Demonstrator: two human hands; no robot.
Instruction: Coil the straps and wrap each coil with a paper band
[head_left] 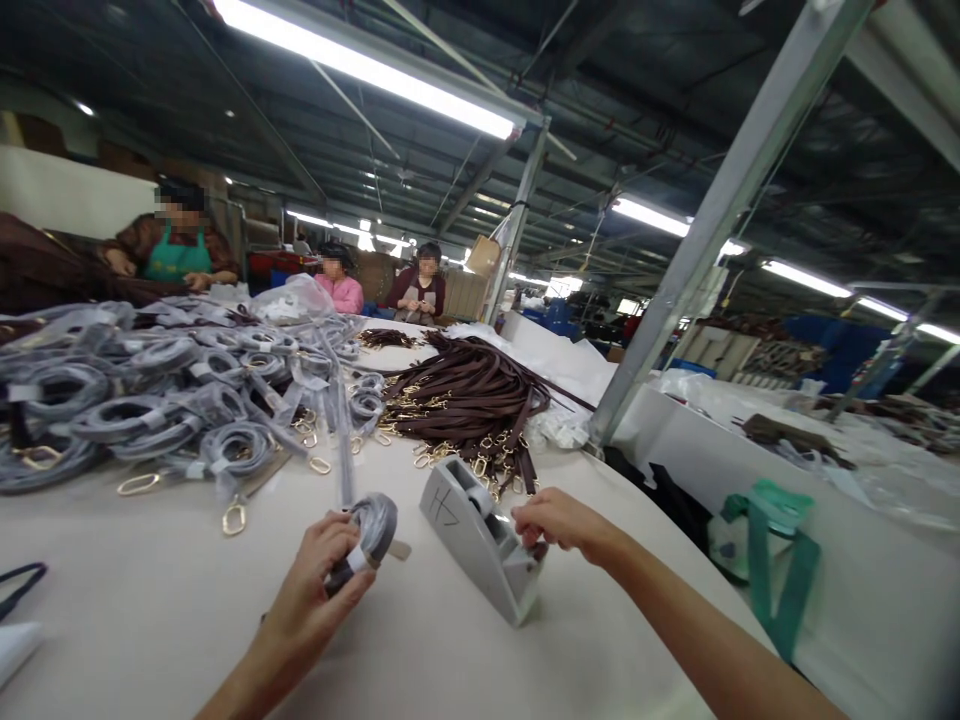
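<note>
My left hand [321, 570] is closed around a coiled strap [375, 528] wrapped in grey plastic, with a white band around it. It is held just above the pale table, left of a grey tape dispenser [469, 545] that has a dark mark on its side. At the dispenser's cutter end, my right hand [559, 522] has its fingers pinched together on the tape; the strip itself is clear and hard to make out. Behind the dispenser lies a heap of dark brown straps [472, 390] with gold-coloured clasps.
Many grey plastic-wrapped strap coils [157, 360] cover the table's left and back. A metal post [675, 250] rises at the right table edge, near a green-and-white bag [780, 540]. Several people sit across the table, one in a green apron [178, 255].
</note>
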